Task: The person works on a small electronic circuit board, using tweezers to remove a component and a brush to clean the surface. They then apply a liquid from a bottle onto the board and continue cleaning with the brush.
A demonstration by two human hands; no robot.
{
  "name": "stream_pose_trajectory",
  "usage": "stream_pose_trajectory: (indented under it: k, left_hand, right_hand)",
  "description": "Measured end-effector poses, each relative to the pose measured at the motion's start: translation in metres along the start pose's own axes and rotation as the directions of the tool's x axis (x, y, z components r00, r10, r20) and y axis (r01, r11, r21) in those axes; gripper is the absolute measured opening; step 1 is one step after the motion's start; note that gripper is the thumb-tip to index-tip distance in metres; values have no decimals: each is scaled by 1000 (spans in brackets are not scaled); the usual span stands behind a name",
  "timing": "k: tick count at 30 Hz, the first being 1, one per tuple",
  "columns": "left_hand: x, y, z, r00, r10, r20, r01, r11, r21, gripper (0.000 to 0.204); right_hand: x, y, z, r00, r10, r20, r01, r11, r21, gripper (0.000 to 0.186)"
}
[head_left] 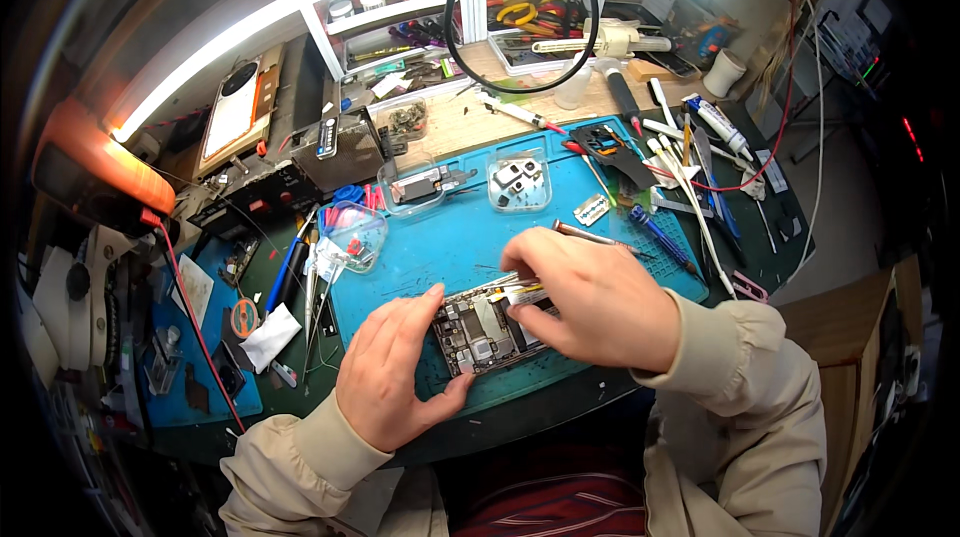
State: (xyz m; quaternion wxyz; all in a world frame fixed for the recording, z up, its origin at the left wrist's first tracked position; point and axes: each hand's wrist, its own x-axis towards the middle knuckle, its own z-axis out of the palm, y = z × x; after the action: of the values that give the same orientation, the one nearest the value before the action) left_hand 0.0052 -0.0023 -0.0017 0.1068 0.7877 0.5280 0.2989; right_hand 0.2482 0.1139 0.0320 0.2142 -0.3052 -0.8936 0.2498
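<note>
An opened smartphone (pixel 478 329) lies on the blue work mat (pixel 400 282), its circuit board and inner parts bare. My left hand (pixel 392 369) braces its left end, with fingertips at the far edge and the thumb at the near edge. Over the phone's right half, my right hand (pixel 590 302) is closed in a pinch. A thin, light-coloured strip or tool tip shows by its fingers, too small to name. That hand covers much of the phone's right part.
Beyond the phone stand clear plastic boxes of small parts (pixel 520 182). A blue-handled screwdriver (pixel 662 239) and a razor blade (pixel 591 209) lie to the right. An orange multimeter (pixel 105 172) stands far left, its red lead hanging down. A black ring (pixel 523 89) hangs above the back.
</note>
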Motion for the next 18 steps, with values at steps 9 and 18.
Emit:
stream_pose_trajectory:
  k: [9,18]
  left_hand:
    - [2,-5,-7,999,-43,-16,39,978,-207,78]
    - [14,1,-36,785,-446,429,506,64,-860,69]
  right_hand:
    - [-36,10,-20,994,98,-45,-99,995,-12,21]
    - [-27,-4,-24,975,-123,-185,146,983,112,25]
